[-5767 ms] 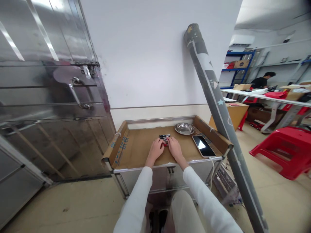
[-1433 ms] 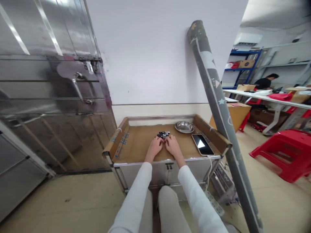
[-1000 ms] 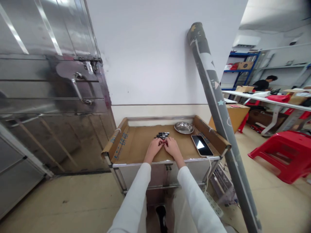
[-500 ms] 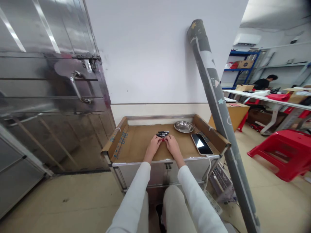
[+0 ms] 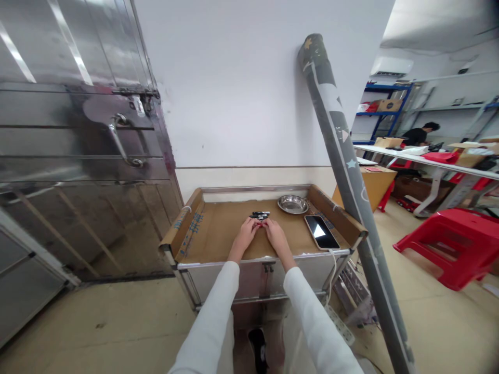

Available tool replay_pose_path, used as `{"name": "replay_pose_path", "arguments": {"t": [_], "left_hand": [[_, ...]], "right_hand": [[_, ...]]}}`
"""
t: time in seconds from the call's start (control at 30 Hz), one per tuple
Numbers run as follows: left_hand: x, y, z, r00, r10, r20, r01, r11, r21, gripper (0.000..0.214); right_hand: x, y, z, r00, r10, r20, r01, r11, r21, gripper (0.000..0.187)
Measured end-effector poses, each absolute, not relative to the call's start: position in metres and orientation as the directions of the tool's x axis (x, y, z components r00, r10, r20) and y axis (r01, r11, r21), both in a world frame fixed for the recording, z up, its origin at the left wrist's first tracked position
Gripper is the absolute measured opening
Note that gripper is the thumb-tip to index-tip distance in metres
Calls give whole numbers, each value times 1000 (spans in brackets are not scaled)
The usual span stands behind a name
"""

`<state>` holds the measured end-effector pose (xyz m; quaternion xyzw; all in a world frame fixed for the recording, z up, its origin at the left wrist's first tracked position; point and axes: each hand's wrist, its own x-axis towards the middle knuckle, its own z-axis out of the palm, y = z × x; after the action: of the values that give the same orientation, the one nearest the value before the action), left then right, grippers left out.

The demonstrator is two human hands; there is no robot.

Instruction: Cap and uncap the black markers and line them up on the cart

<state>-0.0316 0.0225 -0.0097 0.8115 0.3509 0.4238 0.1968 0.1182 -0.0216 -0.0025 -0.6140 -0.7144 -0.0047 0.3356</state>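
My left hand point(image 5: 246, 232) and my right hand point(image 5: 275, 232) are close together over the cardboard-lined top point(image 5: 218, 234) of a metal cart. Both have their fingers curled inward and pressed together, fingertips nearly meeting. A bit of red shows between the fingertips, too small to make out. Just beyond the fingers lie several black marker pens point(image 5: 260, 214), side by side and partly hidden by my hands. To the right of my right hand lies a phone point(image 5: 322, 232) with a white cable plugged into its near end. A round steel dish point(image 5: 292, 204) stands farther back.
Cardboard walls point(image 5: 336, 210) edge the cart's sides. A long grey patterned roll point(image 5: 346, 150) leans on the wall at the cart's right. A red stool point(image 5: 448, 244) stands beyond it, and a person point(image 5: 419, 135) is far back. At left is a metal door point(image 5: 78, 145).
The hands stay together by the markers, with small finger shifts. My knees have moved apart, showing more of a black shoe below. The view has shifted slightly.
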Motion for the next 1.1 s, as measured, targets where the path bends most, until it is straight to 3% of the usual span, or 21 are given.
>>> {"name": "replay_pose_path", "arguments": {"t": [0.43,0.63,0.73,0.9,1.1], "left_hand": [[-31,21,-10,398,738,545,372,-673,639,27],[-32,17,-7,375,751,544,575,-648,498,25],[-32,13,-6,353,802,481,705,-566,427,21],[-31,11,-6,354,842,407,761,-512,398,14],[-31,10,-3,349,804,481,731,-555,398,13]], "right_hand": [[117,-25,3,-98,875,475,862,313,-399,23],[119,-22,-1,-69,863,500,840,321,-438,24],[119,-23,1,-23,860,510,849,286,-444,24],[118,-26,4,21,880,474,892,198,-407,25],[118,-23,2,133,883,451,955,8,-297,24]]}}
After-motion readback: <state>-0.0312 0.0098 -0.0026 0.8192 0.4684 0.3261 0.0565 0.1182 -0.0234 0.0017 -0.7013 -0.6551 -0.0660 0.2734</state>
